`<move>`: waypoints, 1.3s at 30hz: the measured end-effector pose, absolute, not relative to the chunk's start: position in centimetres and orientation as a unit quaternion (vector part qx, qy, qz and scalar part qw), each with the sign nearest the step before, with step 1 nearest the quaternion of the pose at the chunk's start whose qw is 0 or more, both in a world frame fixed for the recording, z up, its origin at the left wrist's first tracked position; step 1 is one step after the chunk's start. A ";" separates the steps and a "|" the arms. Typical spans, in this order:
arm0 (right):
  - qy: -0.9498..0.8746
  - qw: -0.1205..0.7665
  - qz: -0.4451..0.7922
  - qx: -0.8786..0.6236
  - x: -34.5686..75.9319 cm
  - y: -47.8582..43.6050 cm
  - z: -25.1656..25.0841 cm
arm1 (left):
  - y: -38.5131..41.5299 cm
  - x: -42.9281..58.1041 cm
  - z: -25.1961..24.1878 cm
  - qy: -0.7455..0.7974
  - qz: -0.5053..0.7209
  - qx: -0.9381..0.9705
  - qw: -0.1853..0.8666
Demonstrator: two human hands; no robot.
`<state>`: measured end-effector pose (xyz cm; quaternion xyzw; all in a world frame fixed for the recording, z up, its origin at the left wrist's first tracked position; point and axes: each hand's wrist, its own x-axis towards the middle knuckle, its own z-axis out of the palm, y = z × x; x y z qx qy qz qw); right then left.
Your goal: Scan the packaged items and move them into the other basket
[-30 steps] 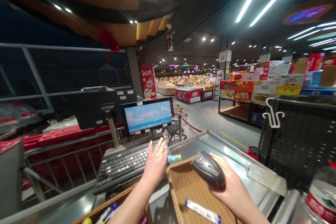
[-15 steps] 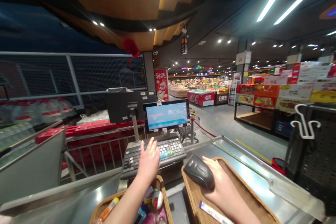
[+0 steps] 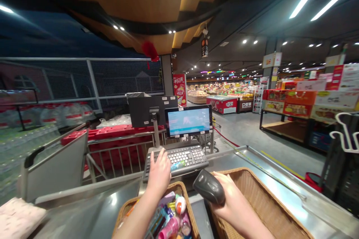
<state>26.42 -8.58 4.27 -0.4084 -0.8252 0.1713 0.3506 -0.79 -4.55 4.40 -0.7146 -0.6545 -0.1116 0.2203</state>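
Note:
My left hand (image 3: 160,168) is raised in front of the keyboard (image 3: 185,157), some fingers pointing up. A small green and blue roll-shaped packet (image 3: 177,165) sticks out from its thumb side and appears gripped there. My right hand (image 3: 228,196) is wrapped round a black handheld barcode scanner (image 3: 209,188), tilted toward the middle. Under my left forearm stands a wicker basket (image 3: 193,218) full of small colourful packages, among them a pink bottle (image 3: 169,227). A second wicker basket (image 3: 269,203) lies below and beyond my right hand; my forearm covers part of it.
Behind the keyboard stands a lit touchscreen (image 3: 189,121) next to a second monitor (image 3: 148,112) seen from its back. The metal counter (image 3: 86,201) runs across the front. A folded pink cloth-like item (image 3: 19,216) lies at far left. White hooks (image 3: 343,134) hang on the right.
My view has turned left, so the surroundings shift right. The packet has stayed with my left hand while the keyboard slid behind it. A white and purple stick in the right basket no longer shows.

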 end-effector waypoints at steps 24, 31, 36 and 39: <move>-0.814 0.283 0.205 -0.464 22.7 -11.4 4.2 | -7.3 -5.0 4.2 -0.659 -0.094 -0.713 0.220; -0.810 0.284 0.207 -0.469 22.4 -11.6 3.8 | -7.4 -5.7 3.4 -0.655 -0.084 -0.720 0.212; -0.807 0.284 0.206 -0.475 22.5 -11.7 3.6 | -7.2 -5.9 2.3 -0.644 -0.066 -0.738 0.190; -0.806 0.284 0.206 -0.476 22.5 -11.6 3.5 | -7.0 -5.8 1.2 -0.640 -0.057 -0.748 0.164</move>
